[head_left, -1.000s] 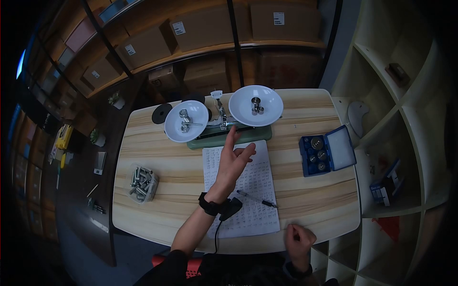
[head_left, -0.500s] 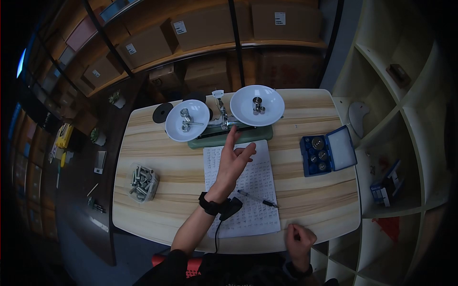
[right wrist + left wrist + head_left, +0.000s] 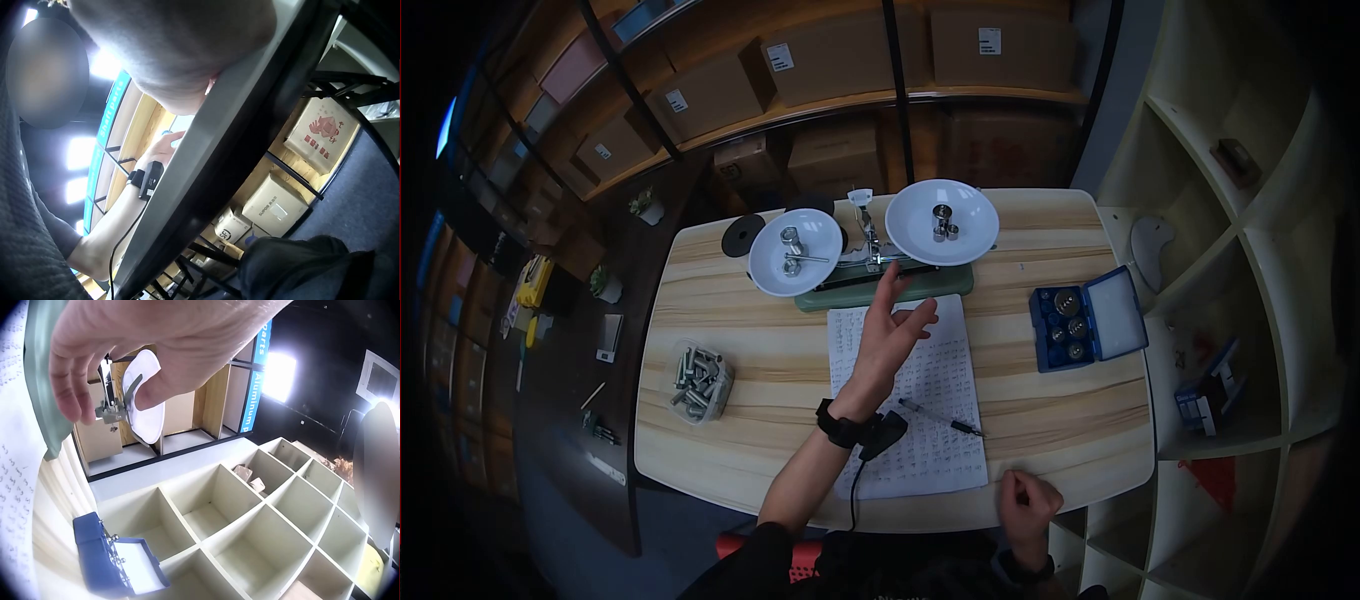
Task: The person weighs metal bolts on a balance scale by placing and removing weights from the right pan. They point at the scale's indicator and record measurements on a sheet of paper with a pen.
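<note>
My left hand (image 3: 887, 338) reaches over the written sheet (image 3: 940, 375), index finger extended toward the middle of the green balance scale (image 3: 880, 287). In the head view its fingertip overlaps the scale's front; nothing is in the hand. On the left pan (image 3: 772, 272) lie a few metal bolts or nuts (image 3: 791, 240); the right pan (image 3: 975, 235) carries several shiny weights (image 3: 942, 215). Near the table's front edge my right hand (image 3: 1030, 505) rests, loosely curled and holding nothing. A black pen (image 3: 940, 416) lies across the sheet.
A clear tub of bolts (image 3: 699, 384) stands at the table's left. To the right sits an open blue weight box (image 3: 1060, 330) with several weights inside. A black disc (image 3: 742, 236) lies behind the left pan. Pale shelving (image 3: 1200, 445) flanks the table's right side.
The view has shifted very slightly. Both hands, the pans and what lies on them keep the same places.
</note>
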A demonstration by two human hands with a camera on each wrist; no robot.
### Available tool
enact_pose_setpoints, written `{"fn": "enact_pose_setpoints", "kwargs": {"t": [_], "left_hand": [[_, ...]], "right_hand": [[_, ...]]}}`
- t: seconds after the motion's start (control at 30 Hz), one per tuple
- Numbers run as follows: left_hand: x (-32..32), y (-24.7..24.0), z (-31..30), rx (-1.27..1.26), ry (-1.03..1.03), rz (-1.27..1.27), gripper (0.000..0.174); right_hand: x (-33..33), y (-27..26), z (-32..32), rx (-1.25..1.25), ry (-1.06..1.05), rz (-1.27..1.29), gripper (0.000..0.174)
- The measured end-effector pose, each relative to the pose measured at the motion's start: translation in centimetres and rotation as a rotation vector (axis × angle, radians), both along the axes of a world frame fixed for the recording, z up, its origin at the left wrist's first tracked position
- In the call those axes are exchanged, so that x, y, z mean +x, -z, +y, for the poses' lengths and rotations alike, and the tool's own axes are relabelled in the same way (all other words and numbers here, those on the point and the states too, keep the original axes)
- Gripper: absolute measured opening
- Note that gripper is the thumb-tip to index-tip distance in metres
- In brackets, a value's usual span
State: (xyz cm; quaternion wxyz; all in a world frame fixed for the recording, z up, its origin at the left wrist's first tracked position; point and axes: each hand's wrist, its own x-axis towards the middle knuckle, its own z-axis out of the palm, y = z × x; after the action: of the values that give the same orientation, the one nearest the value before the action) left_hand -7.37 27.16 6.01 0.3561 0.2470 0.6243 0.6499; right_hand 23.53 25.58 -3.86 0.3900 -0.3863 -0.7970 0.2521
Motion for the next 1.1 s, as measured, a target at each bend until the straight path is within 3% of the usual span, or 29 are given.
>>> {"fn": "enact_pose_setpoints", "kwargs": {"t": [1.1], "left_hand": [[-0.44,0.33,-0.77,0.01,-0.047,0.019,0.09]], "right_hand": [[-0.06,-0.01,0.07,0.008,0.003,0.001,0.007]]}}
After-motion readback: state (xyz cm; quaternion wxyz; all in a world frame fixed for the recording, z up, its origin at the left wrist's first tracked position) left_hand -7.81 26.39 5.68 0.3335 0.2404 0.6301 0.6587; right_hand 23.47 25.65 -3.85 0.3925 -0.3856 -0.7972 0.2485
